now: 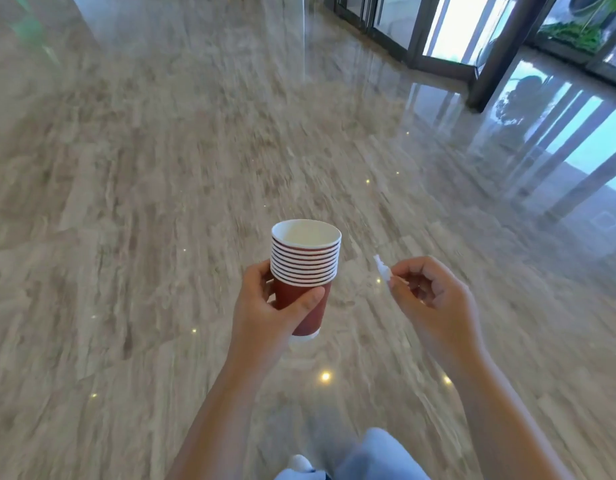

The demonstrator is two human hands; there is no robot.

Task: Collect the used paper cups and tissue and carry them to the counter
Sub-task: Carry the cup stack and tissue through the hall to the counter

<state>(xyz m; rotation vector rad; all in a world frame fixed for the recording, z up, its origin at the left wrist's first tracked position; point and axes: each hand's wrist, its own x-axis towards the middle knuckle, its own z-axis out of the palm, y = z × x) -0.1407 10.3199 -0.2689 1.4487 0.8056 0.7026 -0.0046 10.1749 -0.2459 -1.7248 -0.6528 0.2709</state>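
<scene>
the left hand (265,306) had its grip clamped round a nested stack of red paper cups with white rims (305,268), upright at the centre of the frame, thumb across the front. just right of it, the right hand (434,296) pinched a small crumpled white tissue (382,270) between thumb and fingertips. glossy beige marble floor (161,202) lay blurred beneath; dark-framed glass doors (473,39) stood upper right.

left hand (265,306) curled in a grip, right hand (434,299) pinching, forearms extended
</scene>
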